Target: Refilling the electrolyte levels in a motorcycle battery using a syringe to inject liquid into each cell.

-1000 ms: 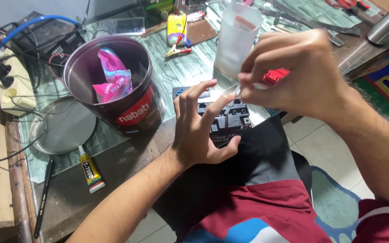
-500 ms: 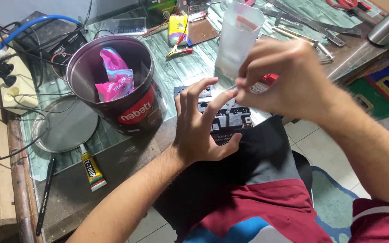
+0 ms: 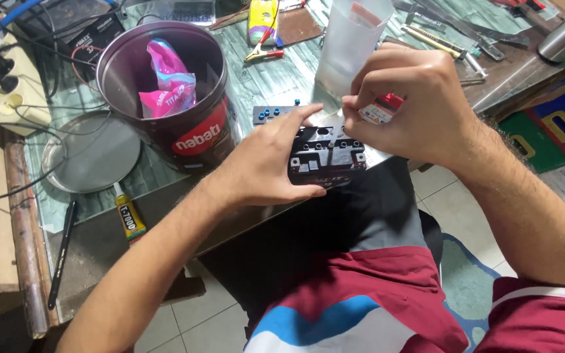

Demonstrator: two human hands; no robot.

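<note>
A black plastic box with holes and ribs on top stands at the table's near edge, above my lap. My left hand grips its left side, thumb on the front face and fingers over the top. My right hand hovers at the box's far right corner with fingertips pinched together just above its top. Whether something tiny sits in that pinch is hidden. A small red part with a white label lies right behind those fingers.
A dark red round tin holding a pink packet stands left of the box, its metal lid beside it. A clear plastic cup, a black strip with blue studs, a glue tube, a pen and cables surround them.
My left hand went from spread fingers over the box to a flat grip on its left side. My right hand came down closer to the box's top. The camera tilted downward.
</note>
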